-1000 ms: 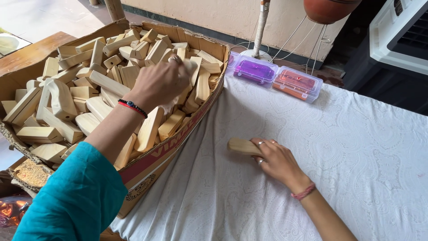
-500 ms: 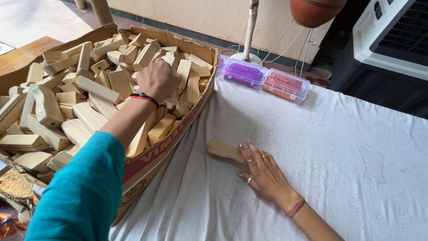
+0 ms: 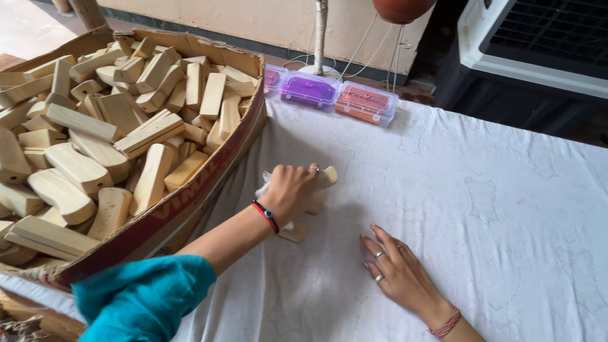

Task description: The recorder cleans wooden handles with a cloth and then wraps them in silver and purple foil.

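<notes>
On the white cloth-covered table [image 3: 481, 190], just outside the right wall of the cardboard box [image 3: 190, 209], the left hand [image 3: 288, 190] is curled down over a pale wooden piece [image 3: 324, 178], the fingers bent around its top; one rounded end shows past the knuckles and a second pale wooden end [image 3: 296, 233] shows below the wrist, though whether these are one piece or two cannot be told. A scrap of white material shows at the thumb side of that hand; what it is cannot be told. The forearm, wearing a red and black wrist band [image 3: 266, 216] and a teal sleeve [image 3: 142, 297], runs along the box's right wall, close to it. The right hand [image 3: 399, 272] lies flat on the cloth, palm down, fingers spread and holding nothing, near the wooden piece but apart from it; rings show on two fingers and a red band on the wrist. The box is heaped with loose wooden blocks [image 3: 95, 152], stacked to about rim level at the far corner; its near wall sags outward. At the table's far edge three small clear lidded cases [image 3: 335, 95], purple and orange inside, stand in a row touching one another, just beside the box's far corner. Open cloth extends to the right of both hands and between them and the cases. Beyond the far edge stand a white pole [image 3: 320, 31] with cables, and a dark appliance with a white top [image 3: 538, 57].
</notes>
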